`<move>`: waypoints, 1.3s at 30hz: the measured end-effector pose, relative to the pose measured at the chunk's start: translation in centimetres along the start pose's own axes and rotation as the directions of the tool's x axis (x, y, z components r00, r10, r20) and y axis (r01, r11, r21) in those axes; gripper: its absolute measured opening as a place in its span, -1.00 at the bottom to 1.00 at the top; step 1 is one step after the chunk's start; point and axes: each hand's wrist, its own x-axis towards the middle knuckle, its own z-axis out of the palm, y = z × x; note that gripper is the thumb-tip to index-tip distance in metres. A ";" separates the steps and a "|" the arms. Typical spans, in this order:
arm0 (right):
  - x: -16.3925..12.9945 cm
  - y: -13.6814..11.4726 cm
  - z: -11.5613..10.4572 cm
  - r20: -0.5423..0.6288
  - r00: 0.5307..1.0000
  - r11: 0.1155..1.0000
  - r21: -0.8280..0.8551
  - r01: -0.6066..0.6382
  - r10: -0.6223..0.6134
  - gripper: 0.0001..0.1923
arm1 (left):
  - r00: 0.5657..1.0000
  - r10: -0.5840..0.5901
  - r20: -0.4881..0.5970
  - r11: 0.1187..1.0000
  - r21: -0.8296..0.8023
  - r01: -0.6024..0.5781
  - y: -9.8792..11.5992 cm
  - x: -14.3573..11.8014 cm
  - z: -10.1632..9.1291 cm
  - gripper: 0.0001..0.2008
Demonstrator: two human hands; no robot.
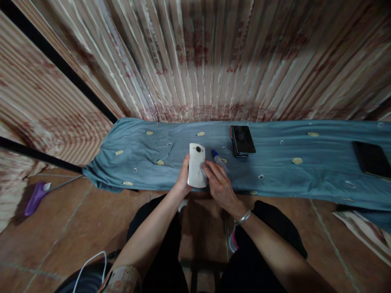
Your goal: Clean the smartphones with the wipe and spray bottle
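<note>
A white smartphone (195, 173) is held back side up, its round camera lens at the top. My left hand (183, 175) grips it along the left edge, thumb on the side. The fingers of my right hand (218, 185) are bunched together, their tips pressed on the right side of the phone's back. A small greyish patch shows under these fingertips, too unclear to name. Just beyond my right hand lies a small clear bottle (221, 161) with a blue cap, partly hidden by the fingers.
A stack of dark phones (242, 140) lies right of the bottle on the blue-green patterned cloth (275, 175). Farther right is another dark flat device (372, 159). Striped curtains (207, 61) hang behind. A purple object (35, 199) lies on the tiled floor at left.
</note>
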 end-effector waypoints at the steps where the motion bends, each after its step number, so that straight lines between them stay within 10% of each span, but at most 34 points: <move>1: 0.1 0.2 0.0 0.001 1.000 1.000 -0.011 -0.017 0.017 -0.45 | 1.000 -0.002 -0.015 1.000 0.000 0.002 -0.2 0.0 0.0 -0.45; 39: 2.6 2.1 -0.4 -0.025 0.994 0.991 -0.083 -0.107 0.105 -0.48 | 0.995 0.059 0.079 0.969 0.233 -0.076 -4.0 1.4 -1.4 -0.57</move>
